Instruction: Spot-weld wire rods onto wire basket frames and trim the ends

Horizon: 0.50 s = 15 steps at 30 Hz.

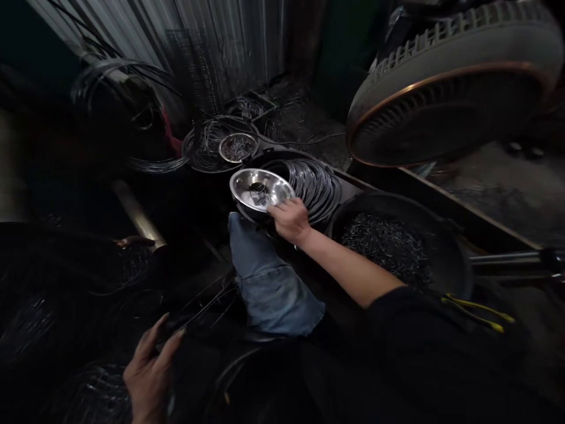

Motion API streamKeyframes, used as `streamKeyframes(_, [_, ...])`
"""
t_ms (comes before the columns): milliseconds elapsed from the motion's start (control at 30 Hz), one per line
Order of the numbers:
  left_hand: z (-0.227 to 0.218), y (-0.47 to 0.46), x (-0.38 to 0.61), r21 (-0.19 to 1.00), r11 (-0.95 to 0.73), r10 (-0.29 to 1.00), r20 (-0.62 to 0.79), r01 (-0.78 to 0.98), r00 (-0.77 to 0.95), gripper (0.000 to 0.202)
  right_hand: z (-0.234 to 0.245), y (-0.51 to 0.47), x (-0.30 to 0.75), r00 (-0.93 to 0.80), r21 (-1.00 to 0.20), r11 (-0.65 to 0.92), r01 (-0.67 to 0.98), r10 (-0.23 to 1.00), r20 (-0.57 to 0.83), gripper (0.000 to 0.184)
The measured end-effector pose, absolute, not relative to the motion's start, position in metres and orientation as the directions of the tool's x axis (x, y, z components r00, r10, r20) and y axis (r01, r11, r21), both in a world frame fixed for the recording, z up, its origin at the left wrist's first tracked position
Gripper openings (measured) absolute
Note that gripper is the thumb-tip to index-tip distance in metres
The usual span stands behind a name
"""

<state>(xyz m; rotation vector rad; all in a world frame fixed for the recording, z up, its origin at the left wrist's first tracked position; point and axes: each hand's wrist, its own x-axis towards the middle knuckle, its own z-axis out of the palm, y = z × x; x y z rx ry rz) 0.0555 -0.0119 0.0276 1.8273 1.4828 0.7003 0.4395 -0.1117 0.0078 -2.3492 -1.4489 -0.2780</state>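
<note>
My right hand (291,221) grips the near right rim of a shiny metal bowl (238,185). The bowl is tilted, and a small dark item lies in its bottom. Just behind it, a coil of grey wire (318,188) rests in a dark round tub. At the lower left, my left hand (152,365) has its thumb and fingers apart, with no held thing visible. Thin wires (212,303) stick out beyond its fingertips in deep shadow. Blue denim cloth (278,288) covers my leg between the two hands.
A large fan (450,88) hangs at the upper right. A black basin (448,259) of short metal pieces (384,244) stands on the right, with yellow-handled pliers (479,309) near it. Farther back, another metal bowl (238,147) sits among wire coils (207,141).
</note>
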Motion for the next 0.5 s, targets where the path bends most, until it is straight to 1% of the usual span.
streamKeyframes(67, [0.018, -0.011, 0.052, 0.743, -0.236, 0.966, 0.108, 0.627, 0.235, 0.048, 0.012, -0.159, 0.435, 0.375, -0.111, -0.381, 0.918, 0.742, 0.556, 0.03])
streamKeyframes(100, [0.013, -0.01, 0.048, 0.698, -0.319, 0.945, 0.181, 0.641, 0.273, 0.044, 0.013, -0.182, 0.435, 0.363, -0.075, -0.408, 0.91, 0.695, 0.621, 0.029])
streamKeyframes(167, [0.004, -0.01, 0.041, 0.571, -0.518, 0.854, 0.3, 0.638, 0.425, 0.041, 0.01, -0.228, 0.44, 0.356, 0.002, -0.489, 0.872, 0.636, 0.685, 0.026])
streamKeyframes(200, [0.0, -0.01, 0.037, 0.502, -0.61, 0.791, 0.335, 0.613, 0.513, 0.046, 0.006, -0.25, 0.445, 0.377, 0.035, -0.541, 0.84, 0.629, 0.681, 0.025])
streamKeyframes(233, [-0.003, -0.011, 0.034, 0.439, -0.687, 0.725, 0.358, 0.579, 0.588, 0.055, 0.001, -0.27, 0.452, 0.398, 0.071, -0.585, 0.808, 0.631, 0.666, 0.024])
streamKeyframes(267, [-0.006, -0.012, 0.032, 0.382, -0.739, 0.672, 0.371, 0.554, 0.641, 0.069, -0.006, -0.289, 0.459, 0.446, 0.096, -0.631, 0.77, 0.64, 0.625, 0.024])
streamKeyframes(333, [-0.012, -0.014, 0.029, 0.294, -0.776, 0.63, 0.395, 0.558, 0.669, 0.095, -0.022, -0.32, 0.474, 0.548, 0.135, -0.705, 0.696, 0.643, 0.535, 0.027])
streamKeyframes(367, [-0.015, -0.015, 0.028, 0.266, -0.773, 0.632, 0.408, 0.576, 0.659, 0.099, -0.03, -0.333, 0.48, 0.597, 0.153, -0.733, 0.662, 0.64, 0.483, 0.026])
streamKeyframes(400, [-0.018, -0.015, 0.027, 0.253, -0.762, 0.642, 0.414, 0.596, 0.645, 0.096, -0.037, -0.343, 0.485, 0.645, 0.173, -0.759, 0.627, 0.631, 0.43, 0.026])
streamKeyframes(500, [-0.026, -0.011, 0.019, 0.288, -0.71, 0.7, 0.382, 0.643, 0.603, 0.071, -0.054, -0.36, 0.493, 0.77, 0.216, -0.834, 0.508, 0.552, 0.32, 0.026])
